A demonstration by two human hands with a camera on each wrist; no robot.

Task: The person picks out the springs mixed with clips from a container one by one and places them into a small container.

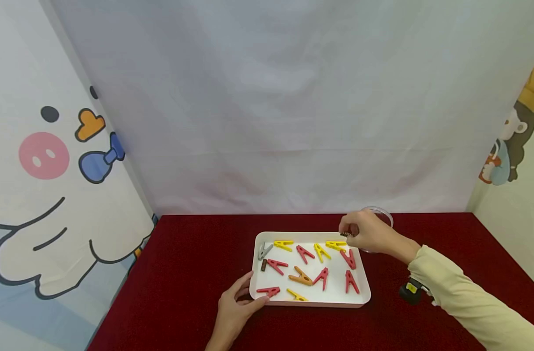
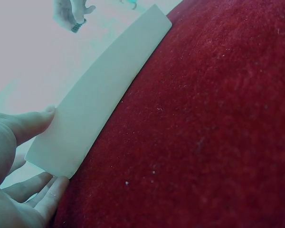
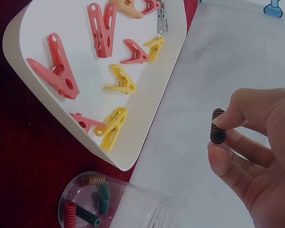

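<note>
My right hand (image 1: 372, 233) pinches a small brown coil spring (image 3: 218, 126) between thumb and fingertips, raised over the far right corner of a white tray (image 1: 315, 303). Thumb along the rim and fingers round the near left corner, my left hand (image 1: 236, 307) holds the tray. Spread in the tray are several red clothespins (image 1: 351, 282), several yellow ones (image 1: 322, 252), an orange one (image 1: 301, 276) and a grey one (image 1: 264, 251). A second dark spring (image 1: 263, 264) lies at the tray's left side.
Just right of the tray stands a clear round jar (image 3: 147, 206), partly hidden behind my right hand in the head view. It contains red, green and brown springs (image 3: 70, 214). A dark red cloth (image 1: 197, 253) covers the table, with a pale curtain (image 1: 293, 122) behind it.
</note>
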